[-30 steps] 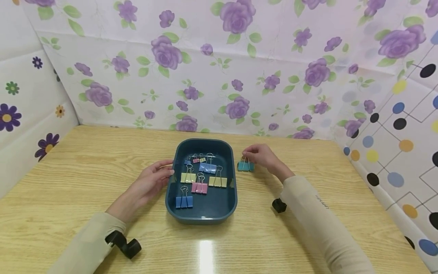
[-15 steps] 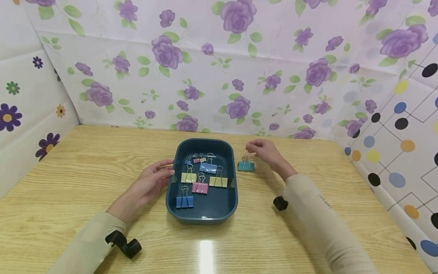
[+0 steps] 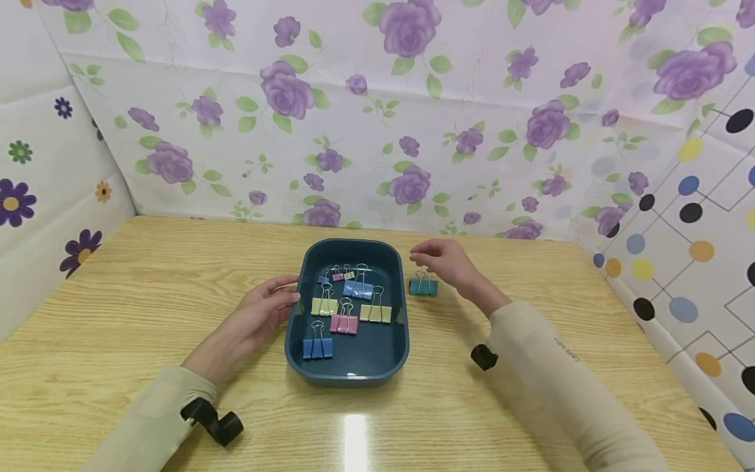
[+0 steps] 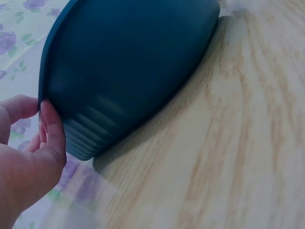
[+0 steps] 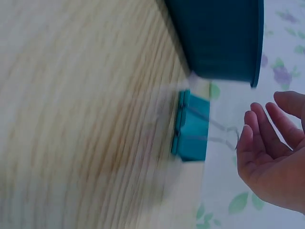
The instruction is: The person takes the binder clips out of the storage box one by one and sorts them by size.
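Note:
A dark teal plastic bin point(image 3: 347, 377) stands in the middle of the table. My left hand point(image 3: 262, 313) holds its left rim, thumb and fingertips at the edge in the left wrist view. Inside lie several binder clips, among them a blue one point(image 3: 318, 348), a pink one point(image 3: 344, 324) and a yellow one point(image 3: 375, 313). Right of the bin, a teal binder clip point(image 3: 423, 287) sits on the table with its wire handles up. My right hand point(image 3: 446, 263) hovers just above those handles. Its fingers are loosely bent, with a gap to the thumb in the right wrist view.
The wooden table point(image 3: 177, 282) runs back to a flower-print cloth wall point(image 3: 354, 144). A dotted cloth point(image 3: 684, 275) closes off the right side. Black camera mounts sit on both wrists, the left one point(image 3: 212, 421) low over the table.
My right hand pinched the teal clip's handles earlier, rose off to the right, then came back left above them. The clip stays in place. My left hand keeps still on the bin.

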The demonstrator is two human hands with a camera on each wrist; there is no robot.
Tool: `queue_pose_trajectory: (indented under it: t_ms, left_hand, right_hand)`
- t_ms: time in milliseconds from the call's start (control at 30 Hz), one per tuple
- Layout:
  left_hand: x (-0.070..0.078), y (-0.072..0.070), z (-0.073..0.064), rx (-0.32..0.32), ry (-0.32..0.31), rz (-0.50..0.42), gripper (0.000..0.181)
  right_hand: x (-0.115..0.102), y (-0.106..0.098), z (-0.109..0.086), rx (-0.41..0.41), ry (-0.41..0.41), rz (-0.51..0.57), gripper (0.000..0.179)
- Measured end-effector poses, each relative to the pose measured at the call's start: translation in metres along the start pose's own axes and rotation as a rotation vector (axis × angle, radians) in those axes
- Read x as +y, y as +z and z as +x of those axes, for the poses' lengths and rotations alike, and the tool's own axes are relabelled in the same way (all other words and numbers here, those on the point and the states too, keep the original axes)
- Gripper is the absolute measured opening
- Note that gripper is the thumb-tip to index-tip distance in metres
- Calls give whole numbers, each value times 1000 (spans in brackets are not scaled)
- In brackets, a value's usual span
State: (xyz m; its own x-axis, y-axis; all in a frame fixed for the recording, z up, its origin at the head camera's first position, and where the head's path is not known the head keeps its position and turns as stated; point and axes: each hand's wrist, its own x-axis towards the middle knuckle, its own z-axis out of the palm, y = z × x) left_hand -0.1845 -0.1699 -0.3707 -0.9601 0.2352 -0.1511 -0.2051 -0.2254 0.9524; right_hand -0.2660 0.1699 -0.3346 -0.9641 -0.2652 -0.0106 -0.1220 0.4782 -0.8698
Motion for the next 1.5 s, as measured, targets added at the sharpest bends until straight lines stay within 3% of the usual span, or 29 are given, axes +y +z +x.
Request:
queue_pose_trajectory:
  t_ms: [333, 567, 767, 1167, 1500]
  left_hand:
    - [-1, -1, 0, 9, -5, -4, 51]
    - [0, -2, 0, 19, -5, 16, 51]
    - [1, -1, 0, 24, -21, 36, 51]
    - [1, -1, 1, 22, -31, 39, 51]
    - [-2, -3, 1, 23, -27, 50, 50]
  right_hand:
    - [-24, 15, -11, -48, -84, -98, 26]
    - [-44, 23, -16, -47, -89, -264, 17]
    - [-57, 34, -18, -83, -108, -336, 15]
    - [-66, 56, -15, -149, -158, -460, 18]
    - [-69, 70, -9, -205, -138, -515, 15]
